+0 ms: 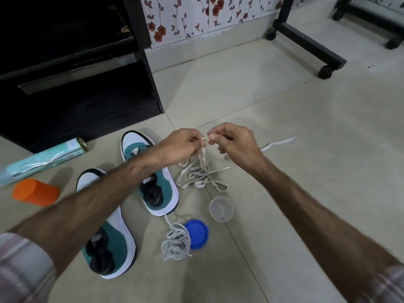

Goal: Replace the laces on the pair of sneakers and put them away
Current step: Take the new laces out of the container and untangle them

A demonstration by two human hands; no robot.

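Observation:
Two green, white and black sneakers lie on the tiled floor, one farther away and one nearer, partly under my left forearm. My left hand and my right hand both pinch a flat white lace above the floor. The rest of that lace hangs down into a loose tangle, with one end trailing off to the right. A second bundle of thinner grey-white lace lies by the farther sneaker's heel.
A clear plastic cup and a blue lid sit near the laces. An orange cup and a pale green roll lie at the left. A dark cabinet stands behind; a black wheeled frame is at the back right.

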